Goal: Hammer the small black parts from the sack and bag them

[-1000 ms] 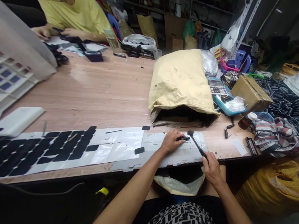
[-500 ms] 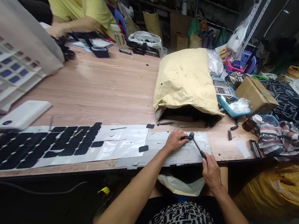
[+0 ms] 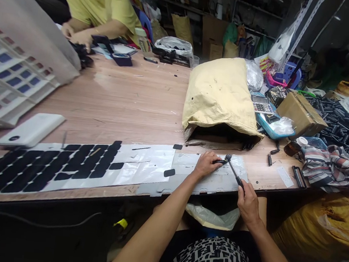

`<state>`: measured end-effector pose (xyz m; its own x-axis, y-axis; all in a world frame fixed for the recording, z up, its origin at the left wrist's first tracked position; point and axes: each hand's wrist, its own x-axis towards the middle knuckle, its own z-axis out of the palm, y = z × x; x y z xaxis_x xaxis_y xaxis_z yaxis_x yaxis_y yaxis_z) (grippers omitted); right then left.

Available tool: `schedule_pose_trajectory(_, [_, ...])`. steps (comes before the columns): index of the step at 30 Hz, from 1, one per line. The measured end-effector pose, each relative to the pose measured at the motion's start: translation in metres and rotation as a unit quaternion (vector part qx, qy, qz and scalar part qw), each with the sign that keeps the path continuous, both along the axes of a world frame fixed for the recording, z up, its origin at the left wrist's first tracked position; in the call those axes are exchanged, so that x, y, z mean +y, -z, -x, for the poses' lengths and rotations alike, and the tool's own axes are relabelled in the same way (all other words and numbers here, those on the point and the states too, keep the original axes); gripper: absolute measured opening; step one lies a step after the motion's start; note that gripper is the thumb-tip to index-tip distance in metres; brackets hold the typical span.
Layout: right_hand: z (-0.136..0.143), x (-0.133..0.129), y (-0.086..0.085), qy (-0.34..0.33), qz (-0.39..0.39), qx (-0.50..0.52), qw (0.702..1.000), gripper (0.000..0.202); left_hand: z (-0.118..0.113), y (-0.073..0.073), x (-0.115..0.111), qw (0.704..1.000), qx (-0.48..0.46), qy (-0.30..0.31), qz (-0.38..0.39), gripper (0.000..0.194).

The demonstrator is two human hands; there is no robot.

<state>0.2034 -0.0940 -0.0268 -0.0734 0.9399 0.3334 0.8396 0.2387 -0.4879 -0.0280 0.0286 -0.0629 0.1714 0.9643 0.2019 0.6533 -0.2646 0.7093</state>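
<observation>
Between hands (image 3: 205, 164), black piece (image 3: 220, 161).

Upper garment (image 3: 216, 260): black with a dense, repeated pale geometric motif of angular, letter-like strokes
Lower garment: black, plain, visible beside the patterned cloth
Forearms (image 3: 157, 232): without sleeves
Hands: bare, ungloved

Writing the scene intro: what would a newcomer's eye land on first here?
Probably the big pale-yellow sack lying on the table, its dark open mouth facing the wearer. Next, the black patches in rows on white sheeting along the near left edge, then the yellow shirt across the table.
</observation>
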Motion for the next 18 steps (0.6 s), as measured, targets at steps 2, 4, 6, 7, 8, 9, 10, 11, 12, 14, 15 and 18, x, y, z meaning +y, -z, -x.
schedule_pose_trajectory(2, [0.004,0.001,-0.002,-0.010,-0.006,0.010,1.000,0.038,0.000,0.000,0.000,1.000,0.003,0.002,0.001,0.018])
schedule_pose_trajectory(4, [0.008,0.000,-0.003,-0.023,0.003,0.006,1.000,0.038,0.001,0.000,0.001,1.000,0.007,0.004,0.001,0.017])
schedule_pose_trajectory(6, [0.010,-0.001,-0.002,-0.027,0.020,-0.007,0.999,0.038,0.001,0.000,0.001,1.000,0.008,0.003,0.002,0.017])
schedule_pose_trajectory(7, [0.011,-0.001,-0.001,-0.025,0.026,-0.012,0.999,0.038,0.001,0.000,0.001,1.000,0.008,0.002,0.003,0.017])
schedule_pose_trajectory(8, [0.010,0.000,0.000,-0.022,0.028,-0.015,0.999,0.038,0.001,-0.001,0.001,1.000,0.008,0.002,0.004,0.018])
schedule_pose_trajectory(9, [0.009,0.002,0.000,-0.018,0.028,-0.018,0.999,0.038,0.001,-0.001,0.001,1.000,0.007,0.001,0.004,0.020])
schedule_pose_trajectory(10, [0.006,0.004,0.000,-0.011,0.024,-0.023,0.999,0.038,0.001,-0.001,0.001,1.000,0.006,0.001,0.005,0.021])
schedule_pose_trajectory(11, [0.003,0.009,-0.001,-0.002,0.019,-0.030,0.999,0.037,0.001,-0.002,0.001,1.000,0.004,0.001,0.005,0.021])
schedule_pose_trajectory(12, [-0.001,0.015,-0.003,0.010,0.012,-0.043,0.999,0.037,0.001,-0.002,0.001,1.000,0.003,0.002,0.005,0.021])
schedule_pose_trajectory(14, [-0.009,0.030,-0.006,0.044,-0.003,-0.080,0.996,0.035,0.001,-0.003,0.000,1.000,0.002,0.003,0.004,0.021])
schedule_pose_trajectory(15, [-0.013,0.039,-0.007,0.059,-0.010,-0.101,0.993,0.035,0.001,-0.003,-0.001,1.000,0.003,0.004,0.004,0.021])
schedule_pose_trajectory(18, [-0.023,0.065,-0.006,0.086,-0.051,-0.165,0.981,0.032,0.001,-0.004,-0.002,1.000,0.007,0.008,0.004,0.021])
